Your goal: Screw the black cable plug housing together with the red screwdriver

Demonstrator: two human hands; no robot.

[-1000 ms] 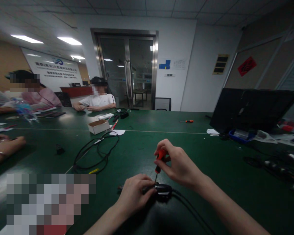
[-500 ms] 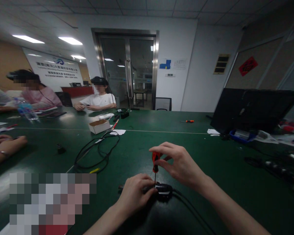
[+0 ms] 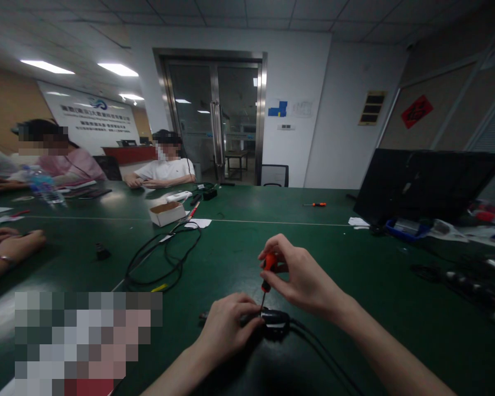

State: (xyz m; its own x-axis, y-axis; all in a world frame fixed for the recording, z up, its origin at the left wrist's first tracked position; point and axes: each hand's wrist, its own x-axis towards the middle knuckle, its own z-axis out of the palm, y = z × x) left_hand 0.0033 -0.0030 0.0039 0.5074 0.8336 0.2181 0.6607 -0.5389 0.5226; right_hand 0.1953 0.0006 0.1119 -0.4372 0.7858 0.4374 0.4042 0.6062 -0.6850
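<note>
A screwdriver [image 3: 270, 264] with a red and black handle is pinched in the fingers of my right hand [image 3: 300, 270]. Its thin shaft slants down to the left, and the tip meets or nearly meets a black corded device [image 3: 278, 323] beside my left fingertips. My left hand [image 3: 230, 322] is closed on the left part of this device and steadies it on the green table. The device is glossy and elongated, its exact kind unclear; my fingers hide its middle. A black cable [image 3: 319, 346] runs from its right end toward me.
Left of my hands lie a coiled black cable [image 3: 181, 269], an open white box [image 3: 168, 213] and a small black part [image 3: 102, 252]. Another orange screwdriver [image 3: 319, 204] lies farther back. A monitor [image 3: 429, 187] stands at right. Co-workers sit at left, one person's hands [image 3: 20, 245] close by.
My right hand has shifted slightly right, its fingers curling more around the handle. The screwdriver, nearly upright before, now leans to the right at its top. My left hand stays put.
</note>
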